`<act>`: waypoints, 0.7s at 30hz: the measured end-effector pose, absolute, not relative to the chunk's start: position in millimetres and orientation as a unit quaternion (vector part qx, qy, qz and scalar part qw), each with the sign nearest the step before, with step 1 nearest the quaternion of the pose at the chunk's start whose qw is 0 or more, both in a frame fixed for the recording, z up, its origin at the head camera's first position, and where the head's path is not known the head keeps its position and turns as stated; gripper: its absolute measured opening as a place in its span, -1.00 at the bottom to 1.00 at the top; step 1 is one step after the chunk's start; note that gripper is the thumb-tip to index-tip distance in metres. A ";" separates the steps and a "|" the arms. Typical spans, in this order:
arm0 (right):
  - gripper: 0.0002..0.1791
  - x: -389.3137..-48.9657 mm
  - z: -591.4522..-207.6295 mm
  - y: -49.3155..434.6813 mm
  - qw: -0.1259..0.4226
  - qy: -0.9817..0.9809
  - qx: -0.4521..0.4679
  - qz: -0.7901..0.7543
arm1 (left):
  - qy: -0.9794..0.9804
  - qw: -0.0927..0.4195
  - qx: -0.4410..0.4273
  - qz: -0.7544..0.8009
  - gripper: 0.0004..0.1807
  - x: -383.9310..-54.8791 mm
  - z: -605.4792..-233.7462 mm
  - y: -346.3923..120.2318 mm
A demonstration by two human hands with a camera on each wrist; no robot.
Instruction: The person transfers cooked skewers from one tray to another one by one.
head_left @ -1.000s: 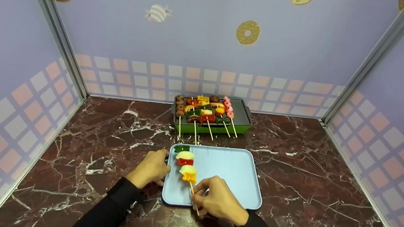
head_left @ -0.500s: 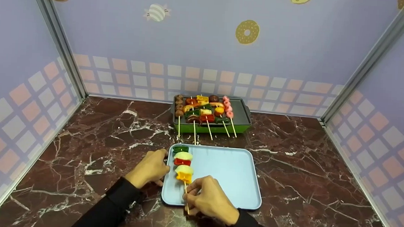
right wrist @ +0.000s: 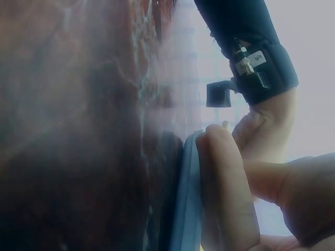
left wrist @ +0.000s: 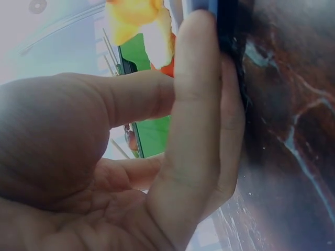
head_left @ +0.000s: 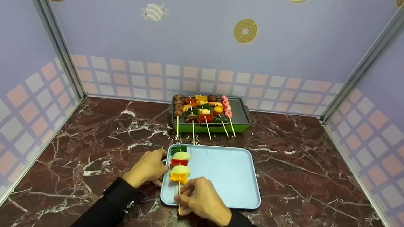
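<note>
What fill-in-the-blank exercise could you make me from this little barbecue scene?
1. The skewer pinched by the right hand has a piece coloured ____ at its far tip.
2. The left hand touches the tray along its ____ side.
3. Exactly ____ skewers lie on the grill.
4. Both sleeves are coloured ____.

Missing words: green; left; five; black.

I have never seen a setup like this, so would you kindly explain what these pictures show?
There is no robot: a person works bare-handed. The wide picture is taken from the head, the two close ones from the left and right wrists. On the dark marbled table lies a light blue tray, with a green grill bearing skewers beyond it. The right hand pinches the stick of another skewer, lined up along the tray's left side; the left hand grips the tray's rim.
</note>
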State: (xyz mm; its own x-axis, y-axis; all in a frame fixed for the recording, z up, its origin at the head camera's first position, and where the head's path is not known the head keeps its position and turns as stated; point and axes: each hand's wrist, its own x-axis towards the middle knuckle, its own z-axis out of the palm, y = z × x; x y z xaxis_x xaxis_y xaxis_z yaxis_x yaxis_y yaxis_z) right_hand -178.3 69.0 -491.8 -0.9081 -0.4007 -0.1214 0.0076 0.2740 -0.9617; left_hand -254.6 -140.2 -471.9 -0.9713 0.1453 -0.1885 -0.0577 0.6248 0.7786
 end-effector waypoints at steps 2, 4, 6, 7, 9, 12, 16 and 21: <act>-0.87 -178.1 -492.2 68.0 0.176 0.780 -0.124 -0.588 | 0.892 0.120 0.024 0.434 -0.42 -254.5 -471.9 -140.6; -0.86 -178.0 -492.5 67.7 0.179 0.779 -0.123 -0.588 | 0.891 0.124 0.024 0.436 -0.41 -254.5 -472.0 -140.7; -0.85 -178.0 -492.8 67.7 0.177 0.785 -0.125 -0.580 | 0.890 0.129 0.024 0.436 -0.41 -254.5 -471.9 -140.7; -0.84 -178.2 -493.0 67.7 0.175 0.790 -0.127 -0.573 | 0.890 0.131 0.023 0.436 -0.41 -254.6 -471.9 -141.0; -0.83 -178.4 -493.2 67.6 0.167 0.803 -0.135 -0.556 | 0.889 0.137 0.023 0.436 -0.40 -254.7 -472.0 -141.4; -0.81 -178.7 -493.8 67.4 0.148 0.824 -0.151 -0.526 | 0.888 0.140 0.022 0.437 -0.40 -254.6 -471.7 -141.9; -0.83 -180.1 -495.0 67.4 0.126 0.842 -0.170 -0.496 | 0.884 0.143 0.020 0.444 -0.39 -254.7 -471.5 -142.5; -0.84 -181.1 -495.5 68.1 0.112 0.854 -0.185 -0.473 | 0.882 0.144 0.020 0.447 -0.40 -254.5 -471.3 -142.5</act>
State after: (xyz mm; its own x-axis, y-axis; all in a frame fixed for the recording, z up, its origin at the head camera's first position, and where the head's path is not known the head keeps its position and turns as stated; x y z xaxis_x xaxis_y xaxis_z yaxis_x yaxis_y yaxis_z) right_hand -181.1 68.1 -495.5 -0.9064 -0.4220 -0.0163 -0.2101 0.4841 -0.8494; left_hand -254.5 -142.5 -471.3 -0.9577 0.1648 -0.2360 -0.0930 0.5988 0.7954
